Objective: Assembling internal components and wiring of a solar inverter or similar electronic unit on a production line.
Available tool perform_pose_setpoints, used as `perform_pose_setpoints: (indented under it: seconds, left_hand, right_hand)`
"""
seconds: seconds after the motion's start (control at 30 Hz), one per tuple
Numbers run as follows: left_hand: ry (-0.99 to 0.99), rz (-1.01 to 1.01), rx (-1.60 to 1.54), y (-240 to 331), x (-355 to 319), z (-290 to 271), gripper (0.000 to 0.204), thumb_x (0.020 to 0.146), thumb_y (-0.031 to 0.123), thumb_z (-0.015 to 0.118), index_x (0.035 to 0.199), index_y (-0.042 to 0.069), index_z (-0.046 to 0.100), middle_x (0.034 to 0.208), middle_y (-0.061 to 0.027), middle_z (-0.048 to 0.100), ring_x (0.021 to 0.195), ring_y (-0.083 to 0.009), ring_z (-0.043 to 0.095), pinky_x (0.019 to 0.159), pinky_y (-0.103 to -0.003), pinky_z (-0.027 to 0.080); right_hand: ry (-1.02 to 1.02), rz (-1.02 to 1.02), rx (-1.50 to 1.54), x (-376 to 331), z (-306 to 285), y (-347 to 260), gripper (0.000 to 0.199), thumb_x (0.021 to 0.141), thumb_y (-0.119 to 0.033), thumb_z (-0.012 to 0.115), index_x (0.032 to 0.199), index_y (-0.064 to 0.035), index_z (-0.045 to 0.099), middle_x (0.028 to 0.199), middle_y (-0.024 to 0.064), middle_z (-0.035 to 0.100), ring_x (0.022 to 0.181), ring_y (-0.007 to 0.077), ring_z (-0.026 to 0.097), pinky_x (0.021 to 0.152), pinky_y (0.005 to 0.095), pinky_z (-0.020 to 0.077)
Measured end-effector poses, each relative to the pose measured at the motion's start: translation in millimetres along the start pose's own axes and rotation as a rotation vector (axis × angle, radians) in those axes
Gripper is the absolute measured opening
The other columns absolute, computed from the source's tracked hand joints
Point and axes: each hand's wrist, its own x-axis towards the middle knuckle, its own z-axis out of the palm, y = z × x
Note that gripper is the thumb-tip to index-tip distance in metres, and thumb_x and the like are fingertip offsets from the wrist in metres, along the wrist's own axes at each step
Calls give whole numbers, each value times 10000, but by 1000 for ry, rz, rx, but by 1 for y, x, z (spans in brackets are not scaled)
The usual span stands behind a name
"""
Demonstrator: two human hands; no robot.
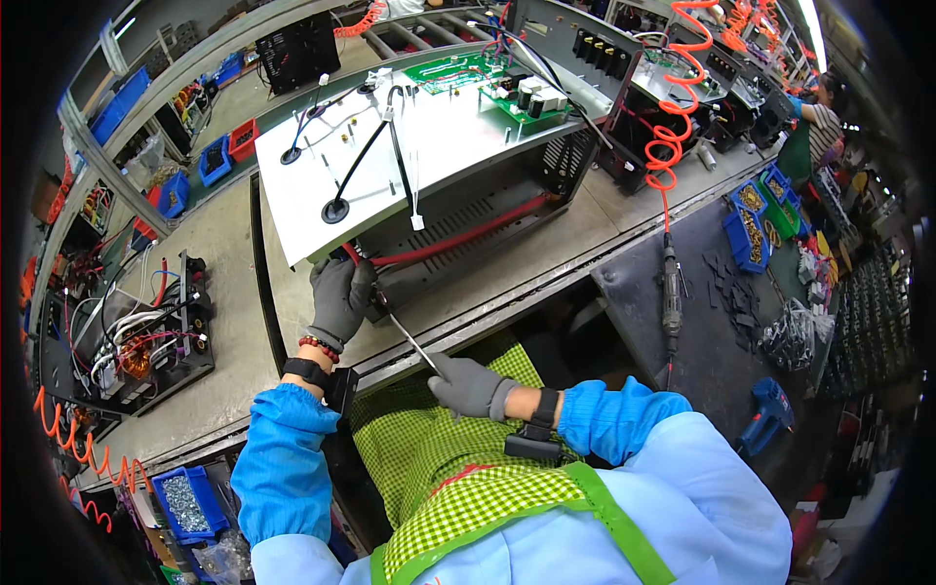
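A metal chassis (439, 224) with a white top plate (292, 210) stands on the bench before me. A thick red cable (468, 237) runs along its open near side. At the chassis's near left corner, my left hand (341, 297), in a grey glove, has its fingers curled by the cable's end; what they pinch is hidden. Lower down, my gloved right hand (473, 385) grips a slim silver hand tool (411, 338), whose far end reaches the dark fitting beside the left fingers. Black cables (369, 156) and a green circuit board (526, 102) are on the top plate.
An opened unit with wires (146, 341) sits on the bench at left. A powered screwdriver (671, 292) hangs on an orange coiled hose (663, 146) at right. Blue parts bins (749, 239) and a blue glue gun (767, 414) lie farther right. A bin of screws (187, 502) stands lower left.
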Motion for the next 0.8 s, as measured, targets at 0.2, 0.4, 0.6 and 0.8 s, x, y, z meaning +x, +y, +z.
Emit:
perform_pose_setpoints:
  seconds: [0.2, 0.4, 0.6, 0.8]
  left_hand:
    - [129, 31, -7, 6, -4, 6, 367, 993, 324, 395, 795, 108, 616, 716, -108, 588, 795, -327, 558, 919, -435, 341]
    - [137, 57, 26, 4, -2, 5, 336, 986, 302, 417, 787, 93, 588, 707, -113, 567, 789, -332, 549, 901, -435, 348]
    - [133, 41, 17, 0, -8, 8, 219, 938, 251, 486, 890, 91, 627, 811, -111, 618, 873, -327, 572, 933, -440, 341]
    - [37, -26, 77, -9, -9, 12, 227, 868, 137, 566, 1056, 28, 629, 1038, -216, 613, 1039, -419, 533, 933, -497, 397]
  right_hand:
    - [-106, 22, 86, -1, 13, -27, 373, 916, -175, 436, 1177, 88, 390, 778, 212, 626, 571, 284, 656, 545, 364, 553]
    - [-357, 67, 169, 14, -38, -86, 308, 872, -175, 489, 783, 111, 561, 721, 163, 627, 499, 195, 610, 448, 295, 491]
    - [-77, -120, -171, 6, 25, -37, 595, 886, -146, 451, 1354, 117, 194, 713, 186, 643, 563, 280, 647, 506, 373, 517]
    - [-301, -196, 77, 22, 1, -51, 211, 863, -160, 513, 918, 42, 544, 699, 130, 624, 571, 219, 663, 459, 311, 495]
